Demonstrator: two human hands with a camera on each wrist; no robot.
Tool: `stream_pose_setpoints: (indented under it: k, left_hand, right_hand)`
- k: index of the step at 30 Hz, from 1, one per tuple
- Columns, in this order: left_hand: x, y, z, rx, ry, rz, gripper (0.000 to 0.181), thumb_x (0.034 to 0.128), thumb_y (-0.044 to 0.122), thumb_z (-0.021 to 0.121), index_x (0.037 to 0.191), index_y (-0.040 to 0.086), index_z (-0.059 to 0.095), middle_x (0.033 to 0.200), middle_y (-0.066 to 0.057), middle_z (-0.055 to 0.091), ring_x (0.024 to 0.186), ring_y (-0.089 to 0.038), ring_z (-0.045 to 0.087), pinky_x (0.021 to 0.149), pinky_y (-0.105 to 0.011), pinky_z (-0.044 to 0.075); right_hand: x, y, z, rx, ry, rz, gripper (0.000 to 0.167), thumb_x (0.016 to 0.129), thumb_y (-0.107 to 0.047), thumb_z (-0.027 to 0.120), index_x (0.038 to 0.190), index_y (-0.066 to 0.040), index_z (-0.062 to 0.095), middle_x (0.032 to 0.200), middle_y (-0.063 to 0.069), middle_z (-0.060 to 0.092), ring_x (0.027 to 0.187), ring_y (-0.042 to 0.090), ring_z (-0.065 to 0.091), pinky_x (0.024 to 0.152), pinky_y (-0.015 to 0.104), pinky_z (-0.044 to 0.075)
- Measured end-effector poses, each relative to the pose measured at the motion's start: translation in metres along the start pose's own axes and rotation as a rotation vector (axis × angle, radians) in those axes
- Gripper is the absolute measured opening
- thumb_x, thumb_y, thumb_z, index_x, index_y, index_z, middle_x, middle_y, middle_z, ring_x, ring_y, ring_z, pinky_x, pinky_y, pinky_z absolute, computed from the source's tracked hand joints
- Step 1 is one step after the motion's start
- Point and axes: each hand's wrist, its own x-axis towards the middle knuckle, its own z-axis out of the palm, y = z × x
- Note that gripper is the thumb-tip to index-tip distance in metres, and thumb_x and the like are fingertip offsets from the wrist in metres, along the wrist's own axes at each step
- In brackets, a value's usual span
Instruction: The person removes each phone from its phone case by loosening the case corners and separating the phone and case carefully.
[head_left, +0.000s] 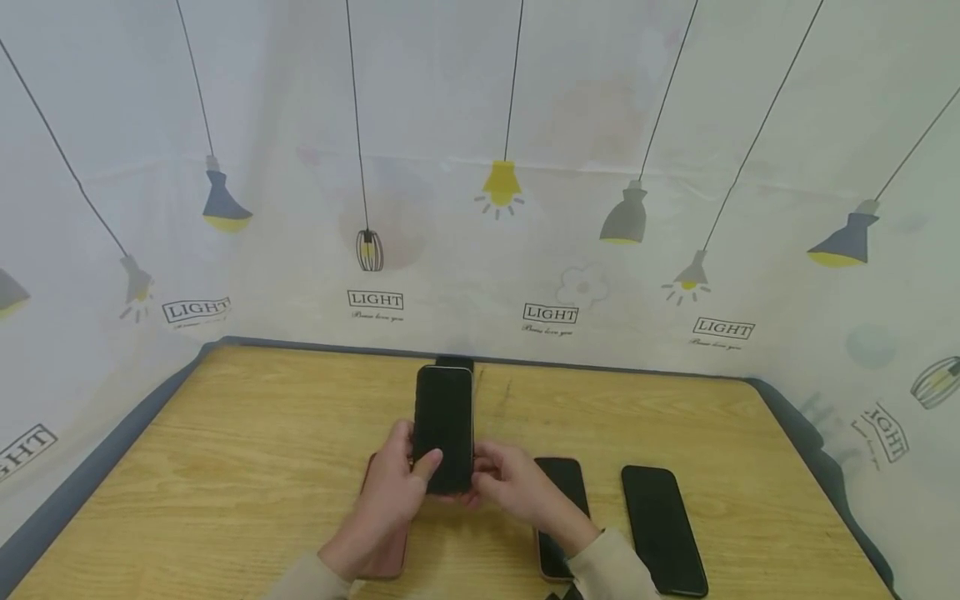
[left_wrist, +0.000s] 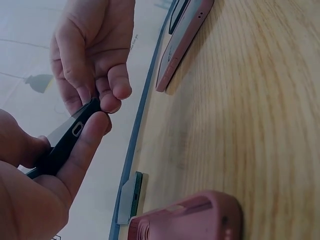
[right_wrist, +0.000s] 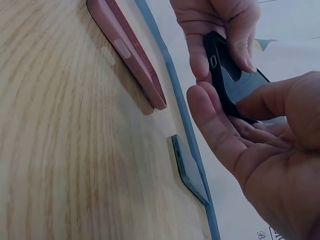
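The left hand (head_left: pixel 392 483) grips the phone (head_left: pixel 444 417) above the table (head_left: pixel 247 475), thumb on its front; the right hand (head_left: pixel 517 483) pinches its near right corner. If the right fingers tug while the left thumb slips, the phone could drop onto the pink case (head_left: pixel 390 554). The left wrist view shows the phone's port (left_wrist: pixel 77 129), hidden from the head view.

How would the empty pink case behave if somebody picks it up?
The empty pink case is probably light, as its hollow inside shows no phone. Its walls hold their shape, so it seems fairly stiff, not floppy. Lying flat on the table, it should hardly roll.
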Motion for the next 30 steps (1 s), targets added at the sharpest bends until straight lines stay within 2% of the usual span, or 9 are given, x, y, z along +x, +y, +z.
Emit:
stream_pose_setpoints:
  k: [4, 9, 13, 19, 25, 30]
  left_hand:
    - [-0.0009, -0.0001, 0.0019, 0.022, 0.007, 0.022, 0.026, 0.1028, 0.007, 0.063, 0.125, 0.003, 0.050, 0.113, -0.017, 0.073, 0.100, -0.026, 0.072, 0.078, -0.039, 0.061]
    - [-0.0017, -0.0001, 0.0036, 0.088, 0.025, 0.061, 0.026, 0.1017, 0.009, 0.065, 0.123, 0.003, 0.052, 0.111, -0.016, 0.074, 0.097, -0.024, 0.073, 0.074, -0.037, 0.061]
    - [-0.0019, 0.0021, 0.0032, 0.084, 0.026, 0.046, 0.026, 0.1019, 0.010, 0.065, 0.123, 0.003, 0.053, 0.112, -0.015, 0.074, 0.100, -0.023, 0.072, 0.076, -0.036, 0.059]
    - [-0.0011, 0.0021, 0.0019, 0.058, 0.020, 0.029, 0.022, 0.1026, 0.008, 0.063, 0.122, 0.005, 0.053, 0.106, -0.011, 0.073, 0.099, -0.021, 0.071, 0.079, -0.036, 0.057]
    - [-0.0023, 0.0044, 0.0012, 0.043, 0.015, 0.039, 0.022, 0.1022, 0.007, 0.063, 0.122, 0.004, 0.053, 0.102, -0.011, 0.072, 0.098, -0.022, 0.072, 0.081, -0.038, 0.058]
    - [-0.0036, 0.0082, -0.0007, 0.018, 0.022, 0.014, 0.023, 0.1022, 0.008, 0.064, 0.122, 0.004, 0.054, 0.100, -0.010, 0.072, 0.096, -0.021, 0.072, 0.082, -0.040, 0.059]
  right_hand:
    - [0.0014, 0.0006, 0.0035, -0.051, 0.048, 0.013, 0.033, 0.096, 0.009, 0.047, 0.127, 0.013, 0.057, 0.101, 0.022, 0.073, 0.078, 0.018, 0.070, 0.070, 0.036, 0.063]
    - [0.0034, -0.0016, 0.0093, -0.083, 0.096, 0.066, 0.039, 0.092, 0.010, 0.051, 0.130, 0.012, 0.056, 0.099, 0.016, 0.072, 0.072, 0.016, 0.066, 0.062, 0.029, 0.059]
    - [0.0031, -0.0040, 0.0106, -0.073, 0.105, 0.083, 0.040, 0.091, 0.011, 0.050, 0.131, 0.013, 0.055, 0.100, 0.017, 0.072, 0.073, 0.018, 0.067, 0.065, 0.034, 0.061]
    - [0.0018, -0.0055, 0.0096, -0.027, 0.102, 0.080, 0.038, 0.092, 0.011, 0.048, 0.130, 0.013, 0.055, 0.103, 0.019, 0.071, 0.076, 0.020, 0.068, 0.071, 0.044, 0.062]
    - [0.0010, -0.0050, 0.0089, 0.038, 0.092, 0.091, 0.039, 0.094, 0.011, 0.046, 0.132, 0.012, 0.053, 0.105, 0.017, 0.070, 0.078, 0.018, 0.065, 0.075, 0.047, 0.061]
    - [-0.0005, -0.0057, 0.0086, 0.093, 0.082, 0.087, 0.037, 0.096, 0.010, 0.045, 0.132, 0.012, 0.052, 0.105, 0.017, 0.069, 0.079, 0.018, 0.064, 0.076, 0.048, 0.060]
